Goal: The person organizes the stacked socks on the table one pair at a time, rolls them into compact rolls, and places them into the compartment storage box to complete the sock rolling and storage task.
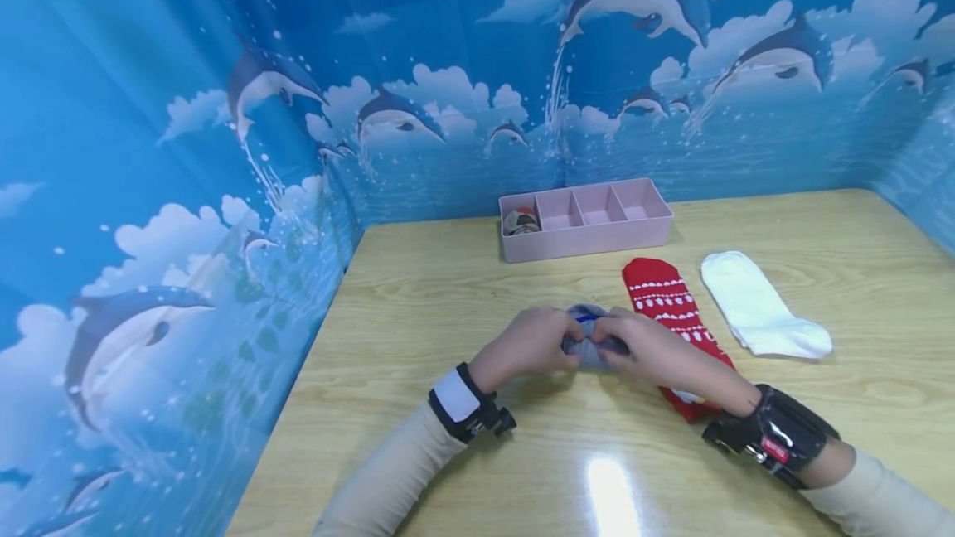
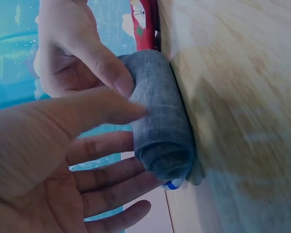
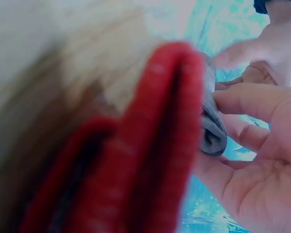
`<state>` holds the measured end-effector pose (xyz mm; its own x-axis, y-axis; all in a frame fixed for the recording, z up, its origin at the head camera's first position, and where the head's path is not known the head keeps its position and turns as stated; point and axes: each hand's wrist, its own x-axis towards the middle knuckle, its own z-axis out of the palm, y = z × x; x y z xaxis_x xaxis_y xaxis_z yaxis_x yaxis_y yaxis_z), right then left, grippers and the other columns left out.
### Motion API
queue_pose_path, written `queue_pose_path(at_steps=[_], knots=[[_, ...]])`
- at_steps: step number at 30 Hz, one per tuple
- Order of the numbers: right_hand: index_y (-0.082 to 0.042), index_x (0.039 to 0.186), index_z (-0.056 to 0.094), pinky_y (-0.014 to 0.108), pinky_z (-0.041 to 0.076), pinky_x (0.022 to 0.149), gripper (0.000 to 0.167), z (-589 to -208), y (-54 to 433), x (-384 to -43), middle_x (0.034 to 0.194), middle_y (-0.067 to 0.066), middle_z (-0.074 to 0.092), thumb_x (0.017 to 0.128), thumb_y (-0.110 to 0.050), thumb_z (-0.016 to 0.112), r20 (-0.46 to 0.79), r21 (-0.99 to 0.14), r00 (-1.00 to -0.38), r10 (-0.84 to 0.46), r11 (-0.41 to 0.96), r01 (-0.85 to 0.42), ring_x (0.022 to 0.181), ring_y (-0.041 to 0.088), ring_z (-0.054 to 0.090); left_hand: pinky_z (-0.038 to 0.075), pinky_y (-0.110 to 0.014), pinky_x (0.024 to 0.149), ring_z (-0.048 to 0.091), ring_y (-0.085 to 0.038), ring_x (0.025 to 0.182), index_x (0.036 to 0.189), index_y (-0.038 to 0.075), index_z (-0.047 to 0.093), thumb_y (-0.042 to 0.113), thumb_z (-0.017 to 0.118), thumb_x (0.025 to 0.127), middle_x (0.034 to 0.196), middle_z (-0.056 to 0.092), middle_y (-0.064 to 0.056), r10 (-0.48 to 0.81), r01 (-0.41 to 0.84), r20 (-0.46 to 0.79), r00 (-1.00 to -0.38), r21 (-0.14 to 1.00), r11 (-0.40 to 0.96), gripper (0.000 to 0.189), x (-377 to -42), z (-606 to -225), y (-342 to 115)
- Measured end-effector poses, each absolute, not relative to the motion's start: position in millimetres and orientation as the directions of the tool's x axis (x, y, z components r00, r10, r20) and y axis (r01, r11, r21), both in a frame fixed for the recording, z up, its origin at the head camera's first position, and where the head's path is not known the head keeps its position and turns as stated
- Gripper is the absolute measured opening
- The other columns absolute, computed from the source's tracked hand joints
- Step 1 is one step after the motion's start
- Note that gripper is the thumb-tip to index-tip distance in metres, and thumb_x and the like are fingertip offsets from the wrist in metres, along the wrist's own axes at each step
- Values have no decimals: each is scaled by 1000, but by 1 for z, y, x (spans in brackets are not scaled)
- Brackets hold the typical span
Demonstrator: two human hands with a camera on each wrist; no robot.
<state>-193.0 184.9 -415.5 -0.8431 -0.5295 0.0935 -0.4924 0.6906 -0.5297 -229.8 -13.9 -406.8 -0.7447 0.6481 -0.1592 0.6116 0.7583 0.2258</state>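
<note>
A blue dolphin curtain (image 1: 157, 214) hangs at the far left and runs along behind the bench (image 1: 418, 288). Next comes the left hand (image 1: 533, 341), reaching in over the bench, its thumb and fingers pinching the near end of a rolled grey sock (image 1: 588, 346). The sock lies between the two hands, low against the bench; in the left wrist view the thumb is on one side of the roll, the fingers on the other, and the coiled end shows just past them. Behind it stands a pink box (image 1: 589, 236) with four compartments, a rolled patterned cloth (image 1: 521, 222) in the leftmost. The right hand (image 1: 645, 345) pinches the roll's other end between thumb and fingers. A red sock (image 1: 671, 305) with white patterns lies partly under the right forearm. Beside it, farthest right, a white sock (image 1: 764, 309) lies flat.
</note>
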Motion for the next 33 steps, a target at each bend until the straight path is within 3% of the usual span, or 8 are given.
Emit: queue_pose_path(at_steps=[4, 9, 16, 25, 33], knots=[[-8, 105, 74, 22, 48, 65, 15, -416, 184, -193, 93, 2, 60, 90, -8, 73, 94, -518, -859, -504, 712, -474, 77, 8, 52, 50, -20, 80, 64, -6, 90, 115, 20, 73, 29, 85, 82, 108, 73, 7, 655, 627, -139, -742, 200, 753, 36, -230, -411, -15], [-10, 110, 78, 21, 48, 65, 22, -418, 182, -193, 94, 0, 60, 89, -8, 76, 96, -473, -876, -473, 753, -458, 78, 8, 52, 47, -19, 73, 60, -6, 82, 110, 19, 71, 30, 85, 82, 97, 71, 8, 671, 643, -122, -731, 206, 738, 33, -231, -418, -17], [-12, 110, 72, 31, 55, 72, 22, -416, 178, -190, 98, 1, 65, 89, -11, 77, 108, -397, -886, -452, 797, -455, 83, 11, 60, 43, -17, 66, 56, -5, 75, 110, 18, 70, 29, 84, 83, 89, 67, 10, 661, 617, -140, -737, 259, 743, 32, -232, -419, -19], [-10, 105, 80, 30, 55, 71, 20, -409, 177, -185, 101, 4, 67, 85, -14, 81, 106, -303, -836, -539, 783, -543, 85, 11, 59, 38, -19, 57, 50, -4, 63, 92, 19, 69, 30, 78, 86, 74, 59, 11, 686, 599, -201, -700, 357, 716, 15, -231, -414, -20], [-6, 110, 77, 24, 47, 66, 40, -416, 176, -180, 98, 3, 60, 76, -24, 90, 135, -246, -810, -570, 773, -585, 82, 8, 50, 43, -19, 59, 54, -6, 67, 100, 16, 69, 31, 73, 91, 82, 62, 7, 664, 571, -271, -697, 350, 742, 18, -231, -413, -18]])
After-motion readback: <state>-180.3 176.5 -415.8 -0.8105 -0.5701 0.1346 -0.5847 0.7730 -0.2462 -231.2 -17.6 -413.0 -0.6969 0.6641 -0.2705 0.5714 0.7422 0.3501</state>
